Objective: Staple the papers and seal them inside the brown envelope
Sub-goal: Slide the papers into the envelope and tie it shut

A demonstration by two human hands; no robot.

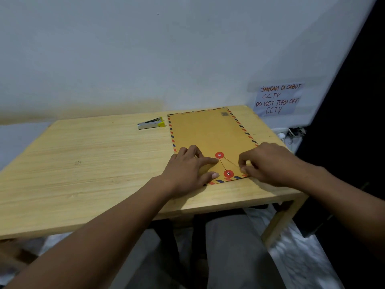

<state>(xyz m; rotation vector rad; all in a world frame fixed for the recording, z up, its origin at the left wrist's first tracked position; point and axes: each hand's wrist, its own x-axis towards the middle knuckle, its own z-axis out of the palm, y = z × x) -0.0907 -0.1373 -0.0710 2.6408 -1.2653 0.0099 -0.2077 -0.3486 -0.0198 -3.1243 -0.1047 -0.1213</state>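
The brown envelope (pixel 206 132), edged in red and blue stripes, lies flat on the right half of the wooden table (pixel 83 163), flap end toward me. Two red string buttons sit on it, one on the body (pixel 219 155) and one on the flap (pixel 228 173). A thin string (pixel 230 160) runs between the buttons and out to the right. My left hand (pixel 187 170) presses flat on the flap, fingers spread. My right hand (pixel 268 163) pinches the string's end just right of the buttons. No papers are visible. The stapler (pixel 151 123), silver with a yellow end, rests left of the envelope's far corner.
A handwritten paper sign (pixel 278 99) hangs on the white wall behind the table's right corner. Cables and a plug (pixel 291 133) sit beyond the right edge. My legs (pixel 229 247) show under the table's near edge.
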